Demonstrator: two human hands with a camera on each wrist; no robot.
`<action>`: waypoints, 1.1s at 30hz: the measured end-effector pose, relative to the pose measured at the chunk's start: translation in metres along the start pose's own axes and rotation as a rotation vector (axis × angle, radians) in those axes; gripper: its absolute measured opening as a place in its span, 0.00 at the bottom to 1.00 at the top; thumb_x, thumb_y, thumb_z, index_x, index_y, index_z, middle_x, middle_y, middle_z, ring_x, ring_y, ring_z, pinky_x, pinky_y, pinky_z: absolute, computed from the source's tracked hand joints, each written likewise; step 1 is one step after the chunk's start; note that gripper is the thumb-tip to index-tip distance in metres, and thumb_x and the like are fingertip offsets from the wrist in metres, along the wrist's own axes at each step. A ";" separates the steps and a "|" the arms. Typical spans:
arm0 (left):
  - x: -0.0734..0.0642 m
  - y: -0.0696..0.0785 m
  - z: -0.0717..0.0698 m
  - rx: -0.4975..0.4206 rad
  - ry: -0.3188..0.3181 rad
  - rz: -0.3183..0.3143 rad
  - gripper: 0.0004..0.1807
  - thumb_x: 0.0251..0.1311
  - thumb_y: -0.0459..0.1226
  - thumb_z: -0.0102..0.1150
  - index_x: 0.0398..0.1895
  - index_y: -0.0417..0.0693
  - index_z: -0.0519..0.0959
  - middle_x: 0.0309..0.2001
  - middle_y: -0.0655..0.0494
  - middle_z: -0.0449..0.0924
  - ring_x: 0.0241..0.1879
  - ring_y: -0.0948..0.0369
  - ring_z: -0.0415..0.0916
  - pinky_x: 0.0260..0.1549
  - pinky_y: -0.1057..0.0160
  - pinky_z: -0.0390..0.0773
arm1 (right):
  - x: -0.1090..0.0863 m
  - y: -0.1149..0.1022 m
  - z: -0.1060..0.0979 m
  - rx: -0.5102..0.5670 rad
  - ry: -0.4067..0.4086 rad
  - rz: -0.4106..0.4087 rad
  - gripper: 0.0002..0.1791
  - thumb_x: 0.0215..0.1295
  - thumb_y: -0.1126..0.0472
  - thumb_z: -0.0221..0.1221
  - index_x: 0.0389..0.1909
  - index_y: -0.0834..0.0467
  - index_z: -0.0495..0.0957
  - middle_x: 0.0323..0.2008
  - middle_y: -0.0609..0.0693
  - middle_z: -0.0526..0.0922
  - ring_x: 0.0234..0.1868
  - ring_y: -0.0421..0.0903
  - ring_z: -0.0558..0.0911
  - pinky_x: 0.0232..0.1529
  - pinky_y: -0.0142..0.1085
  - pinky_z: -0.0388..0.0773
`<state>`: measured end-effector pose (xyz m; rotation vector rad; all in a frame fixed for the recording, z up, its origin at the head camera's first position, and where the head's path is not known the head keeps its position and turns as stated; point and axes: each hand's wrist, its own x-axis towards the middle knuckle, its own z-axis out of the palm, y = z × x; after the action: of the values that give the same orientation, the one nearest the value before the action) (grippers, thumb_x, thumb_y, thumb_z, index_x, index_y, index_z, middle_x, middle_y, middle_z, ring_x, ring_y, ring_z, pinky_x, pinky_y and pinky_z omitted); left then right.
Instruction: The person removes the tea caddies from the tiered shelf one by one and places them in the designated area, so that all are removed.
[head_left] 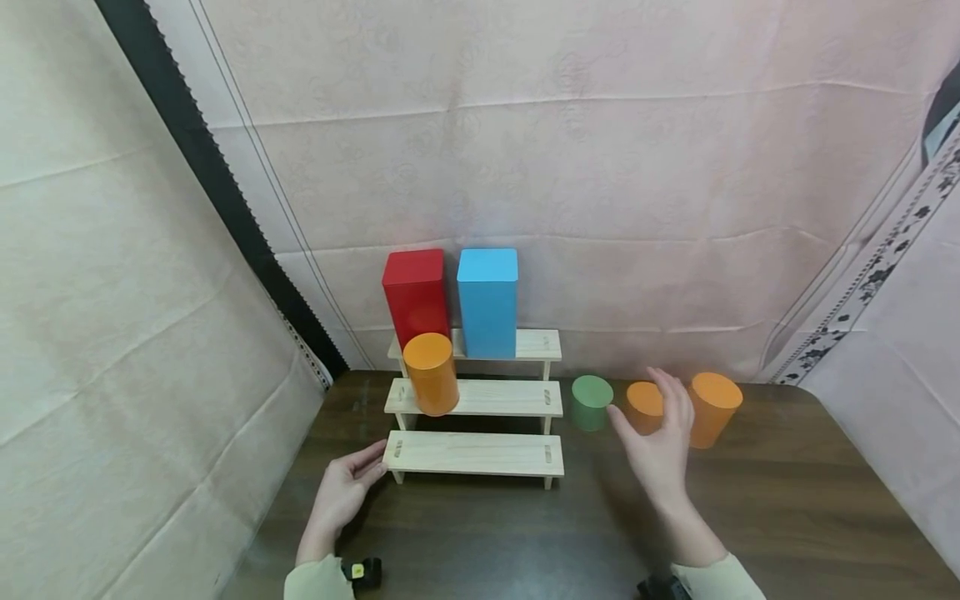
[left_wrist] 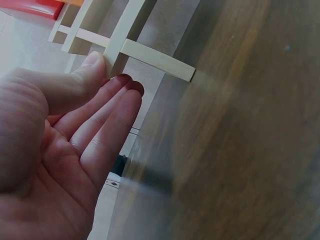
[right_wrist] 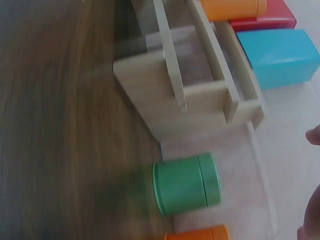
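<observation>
A pale wooden three-step display stand (head_left: 480,454) stands on the table. My left hand (head_left: 347,493) pinches the left end of its lowest step, thumb (left_wrist: 92,62) on one face and fingertips curled at the other. Over the table to the right, my right hand (head_left: 660,446) is spread with nothing in its grasp. It partly covers a small orange canister (head_left: 643,402). A short green canister (head_left: 592,402) is left of its thumb, and a taller orange canister (head_left: 714,410) stands at its right. In the right wrist view only bits of the right hand (right_wrist: 312,210) show.
On the top step stand a tall red box (head_left: 415,287) and a tall blue box (head_left: 487,304). Another orange canister (head_left: 432,379) occupies the middle step's left end. Pale cloth (head_left: 570,167) hangs behind and at both sides of the dark wooden table (head_left: 510,542).
</observation>
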<state>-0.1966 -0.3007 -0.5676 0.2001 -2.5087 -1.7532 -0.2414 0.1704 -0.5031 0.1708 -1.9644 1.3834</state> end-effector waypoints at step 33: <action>0.001 0.000 0.000 0.000 0.004 -0.003 0.24 0.73 0.28 0.64 0.70 0.35 0.78 0.69 0.40 0.79 0.64 0.48 0.81 0.55 0.62 0.85 | -0.016 -0.037 0.060 0.155 -0.045 0.053 0.42 0.58 0.75 0.76 0.74 0.58 0.73 0.70 0.61 0.72 0.68 0.57 0.73 0.61 0.50 0.77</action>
<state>-0.1977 -0.3007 -0.5677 0.2067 -2.5068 -1.7525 -0.2399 0.0987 -0.4944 0.2253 -1.9103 1.5798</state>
